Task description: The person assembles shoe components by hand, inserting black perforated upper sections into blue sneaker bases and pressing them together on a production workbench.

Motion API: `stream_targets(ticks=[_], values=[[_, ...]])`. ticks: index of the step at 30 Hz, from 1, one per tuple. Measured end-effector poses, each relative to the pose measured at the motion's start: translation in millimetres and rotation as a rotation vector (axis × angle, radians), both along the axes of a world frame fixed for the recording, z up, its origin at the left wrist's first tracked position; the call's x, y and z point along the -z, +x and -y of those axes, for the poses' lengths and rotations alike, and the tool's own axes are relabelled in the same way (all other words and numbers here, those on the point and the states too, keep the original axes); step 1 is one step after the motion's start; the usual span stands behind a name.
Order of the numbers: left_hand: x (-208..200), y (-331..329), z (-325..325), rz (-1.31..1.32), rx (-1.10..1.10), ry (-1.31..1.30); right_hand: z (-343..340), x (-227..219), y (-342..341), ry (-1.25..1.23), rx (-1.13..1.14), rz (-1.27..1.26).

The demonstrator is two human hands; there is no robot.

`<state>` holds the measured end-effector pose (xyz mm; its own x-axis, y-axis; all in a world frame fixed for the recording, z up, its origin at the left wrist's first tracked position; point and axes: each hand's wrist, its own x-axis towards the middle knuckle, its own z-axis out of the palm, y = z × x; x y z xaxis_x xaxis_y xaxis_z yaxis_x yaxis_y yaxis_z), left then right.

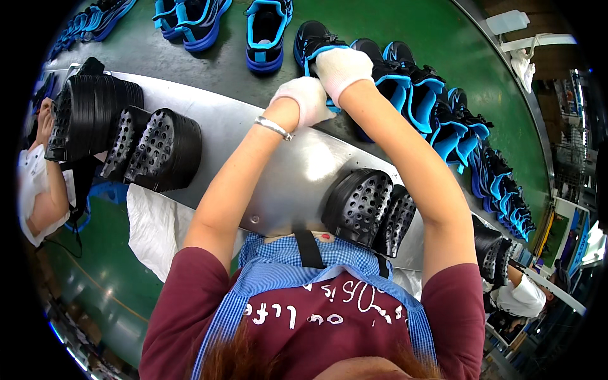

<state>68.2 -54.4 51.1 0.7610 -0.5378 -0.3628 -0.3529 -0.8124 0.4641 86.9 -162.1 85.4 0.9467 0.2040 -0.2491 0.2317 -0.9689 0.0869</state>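
Observation:
Both my hands wear white gloves and reach out over the grey metal shelf to the green conveyor belt. My right hand grips the top of a black and blue shoe standing on the belt. My left hand is closed on the same shoe from below, with a silver bracelet on that wrist. More black and blue shoes stand in a row to the right of it.
Stacks of black studded soles lie on the shelf near my chest, and more soles at the left. Other shoes sit farther along the belt. A person works at the left; another person at the right.

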Motion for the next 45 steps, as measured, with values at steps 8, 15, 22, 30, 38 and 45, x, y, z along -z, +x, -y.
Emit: stream_targets(ticks=[8, 15, 22, 30, 38, 45], values=[[0.7, 8.5, -6.6, 0.025, 0.038, 0.032, -7.0, -18.4, -1.1, 0.108, 0.115, -0.046], [-5.9, 11.4, -6.8, -0.088, 0.01, 0.043, -2.7, -3.0, 4.2, 0.086, 0.057, -0.016], [-11.7, 21.5, -1.6, 0.083, 0.127, 0.069, 6.4, -13.5, 6.2, 0.209, 0.136, 0.033], [-10.9, 33.4, -32.4, 0.627, -0.154, -0.083, 58.3, -58.6, -118.1, 0.699, -0.089, 0.263], [-31.9, -35.4, -49.8, 1.016, -0.212, -0.25, 87.8, -65.8, -274.5, 0.822, 0.152, 0.11], [-8.7, -87.4, -42.6, 0.786, -0.186, -0.439, 67.3, -52.3, -301.5, 0.597, 0.177, 0.259]])
